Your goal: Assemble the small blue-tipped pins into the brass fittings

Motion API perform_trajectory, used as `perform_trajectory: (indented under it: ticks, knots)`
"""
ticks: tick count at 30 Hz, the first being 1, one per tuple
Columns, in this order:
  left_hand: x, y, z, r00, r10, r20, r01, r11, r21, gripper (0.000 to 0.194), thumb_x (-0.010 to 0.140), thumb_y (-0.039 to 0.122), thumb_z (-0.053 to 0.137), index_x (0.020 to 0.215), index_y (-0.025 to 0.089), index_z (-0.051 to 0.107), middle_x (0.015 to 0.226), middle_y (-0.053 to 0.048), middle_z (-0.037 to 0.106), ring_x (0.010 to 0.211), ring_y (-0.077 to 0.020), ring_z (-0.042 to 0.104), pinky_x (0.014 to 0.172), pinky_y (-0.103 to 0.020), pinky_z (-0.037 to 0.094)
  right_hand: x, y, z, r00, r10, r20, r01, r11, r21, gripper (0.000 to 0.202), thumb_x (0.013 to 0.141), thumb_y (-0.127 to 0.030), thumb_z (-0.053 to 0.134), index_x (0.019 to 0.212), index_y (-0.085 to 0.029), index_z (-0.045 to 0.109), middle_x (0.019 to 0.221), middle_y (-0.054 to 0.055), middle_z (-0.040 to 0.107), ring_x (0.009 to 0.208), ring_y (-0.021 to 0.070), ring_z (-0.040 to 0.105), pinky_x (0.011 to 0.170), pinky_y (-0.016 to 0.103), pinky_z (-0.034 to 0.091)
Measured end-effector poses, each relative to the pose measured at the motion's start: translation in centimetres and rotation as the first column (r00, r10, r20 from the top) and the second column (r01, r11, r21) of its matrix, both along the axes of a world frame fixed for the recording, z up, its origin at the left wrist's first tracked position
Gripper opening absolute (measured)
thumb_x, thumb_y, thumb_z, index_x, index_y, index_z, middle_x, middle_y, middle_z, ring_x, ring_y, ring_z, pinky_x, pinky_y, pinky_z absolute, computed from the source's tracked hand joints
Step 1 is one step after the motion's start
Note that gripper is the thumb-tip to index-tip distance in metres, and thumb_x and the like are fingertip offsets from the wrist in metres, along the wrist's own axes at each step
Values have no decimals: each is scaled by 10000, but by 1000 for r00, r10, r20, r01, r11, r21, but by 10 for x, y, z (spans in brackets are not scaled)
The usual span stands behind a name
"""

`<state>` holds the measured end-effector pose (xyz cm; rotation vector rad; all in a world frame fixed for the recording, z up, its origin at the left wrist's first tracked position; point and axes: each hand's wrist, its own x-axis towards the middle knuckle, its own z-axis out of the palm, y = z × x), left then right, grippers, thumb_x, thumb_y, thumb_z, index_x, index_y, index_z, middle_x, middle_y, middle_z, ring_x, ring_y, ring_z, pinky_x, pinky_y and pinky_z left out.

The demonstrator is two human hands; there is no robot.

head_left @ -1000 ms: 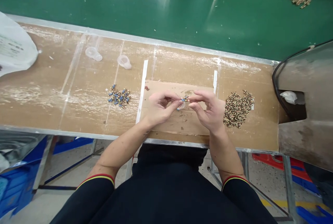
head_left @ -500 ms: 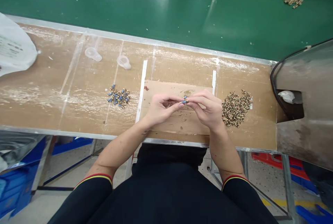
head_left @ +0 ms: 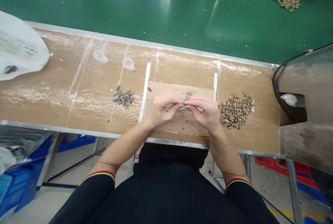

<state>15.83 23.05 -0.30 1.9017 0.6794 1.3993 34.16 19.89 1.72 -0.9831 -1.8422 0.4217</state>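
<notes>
small pile (head_left: 123, 96) left of cardboard sheet (head_left: 179, 127), bigger pile (head_left: 236, 110) right

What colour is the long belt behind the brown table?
The conveyor belt is shiny dark green, speckled with small pale bits; the head view shows it.

Bright, even overhead light. White glare streaks on glossy green belt (head_left: 182, 5), strongest near top centre. Taped brown desk (head_left: 78, 92) shines in pale patches along far edge. Shadows soft, short; darker under desk, at floor. Wide-angle bend: desk edge bows, corners stretch. Centre sharp; small parts pile (head_left: 236, 110) grainy, detail unresolved. Left white bag (head_left: 18, 50) slightly overexposed.
</notes>
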Motion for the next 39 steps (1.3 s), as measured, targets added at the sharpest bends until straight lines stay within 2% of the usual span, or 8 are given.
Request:
perform_trajectory:
  ticks: [6, 11, 14, 17, 21, 28, 35, 39]
  knots:
    - [-48, 1, 7, 956, 112, -272, -95, 993, 76, 114, 963, 257, 704, 887, 192, 758, 788, -24, 800, 681, -128, 733, 646, -248, 560, 11, 3, 1, 997, -26, 67, 25, 999, 23, 149, 959, -270, 720, 1098, -254, 773, 956, 43, 800, 746, 156, 736, 659, 294, 616]
    - [-148, -5, -2, 659, 472, -585, -379, 881, 284, 158, 1003, 281, 636, 932, 227, 767, 783, 10, 752, 657, -131, 658, 622, -267, 504, 27, 3, 8, 981, -190, 45, 188, 980, 58, 102, 961, -255, 697, 1022, -252, 778, 878, 28, 776, 677, 144, 679, 599, 290, 562]
    - [-171, -10, -4, 560, 598, -573, -443, 801, 403, 168, 967, 278, 678, 1109, 236, 759, 911, -20, 747, 802, -186, 671, 711, -310, 536, 28, 3, 7, 971, -190, 145, 186, 982, 40, 108, 974, -247, 666, 995, -241, 772, 883, 40, 777, 736, 167, 703, 654, 313, 578]
    - [-145, -19, 2, 595, 505, -625, -353, 863, 362, 292, 970, 229, 652, 1257, 225, 706, 1074, -75, 720, 981, -224, 670, 841, -358, 568, 30, 5, 3, 934, -60, 353, 76, 997, -29, 144, 992, -272, 637, 981, -224, 772, 923, 67, 787, 835, 211, 738, 702, 341, 587]
    - [-80, -31, 4, 604, 155, -782, 58, 970, 238, 286, 1000, 150, 544, 1209, 232, 720, 992, -68, 726, 859, -183, 647, 768, -313, 528, 36, 9, -1, 855, 131, 501, -44, 982, -182, 197, 1007, -338, 622, 1012, -214, 774, 1010, 86, 788, 901, 237, 743, 722, 352, 576]
    - [-53, -15, -6, 511, 6, -859, 168, 980, 107, 284, 999, 121, 482, 876, 190, 729, 896, -55, 704, 764, -159, 607, 734, -293, 484, 34, 12, -7, 849, 197, 490, -92, 969, -229, 238, 1020, -355, 603, 990, -202, 782, 942, 85, 768, 881, 227, 708, 742, 342, 543]
    - [-48, 11, 20, 938, 31, -346, -57, 996, -64, 84, 958, 206, 642, 890, 180, 685, 781, -5, 715, 676, -111, 637, 661, -242, 514, 28, 12, -12, 860, 190, 474, -118, 977, -177, 220, 1017, -362, 606, 993, -226, 776, 908, 67, 741, 828, 197, 656, 713, 315, 500]
    - [-30, 26, 14, 1000, -3, -18, -2, 971, -237, 178, 884, 354, 790, 843, 197, 716, 815, -27, 733, 739, -131, 686, 669, -266, 558, 26, 13, -16, 852, 167, 496, -116, 985, -131, 258, 1034, -362, 577, 911, -237, 766, 817, 42, 703, 750, 173, 620, 666, 298, 473]
